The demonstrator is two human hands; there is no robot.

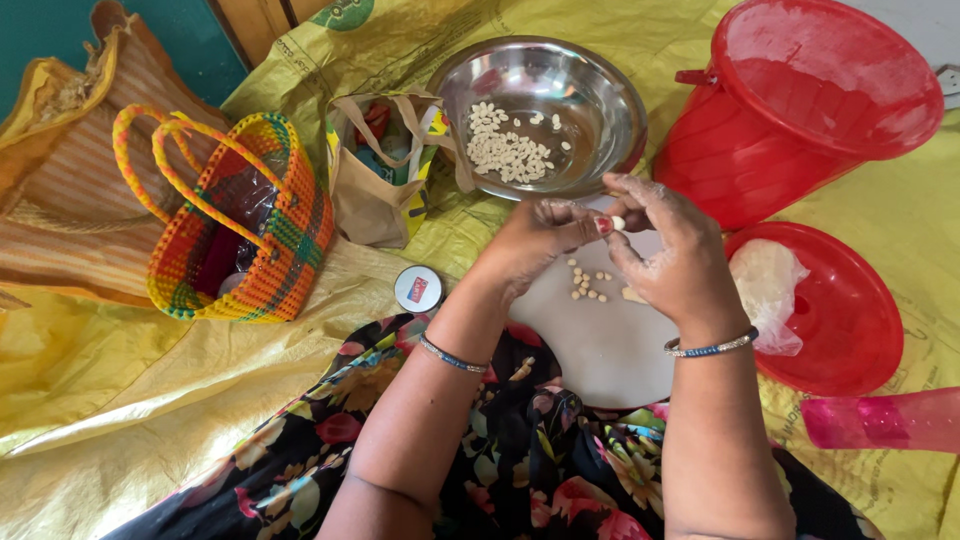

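The scene is evenly and brightly lit by soft daylight; only faint shadows are cast. Glare is seen on the steel bowl (pixel 545 110) and the red bucket (pixel 800 100). Slight bending is noticed at the edges, and focus is kept sharp throughout.

woven basket (pixel 262 232), red bucket (pixel 790 110), pink bottle (pixel 880 420)

Both hands (pixel 610 245) pinch a small white piece (pixel 618 223) above a white board (pixel 600 345); steel bowl (pixel 590 90) behind.
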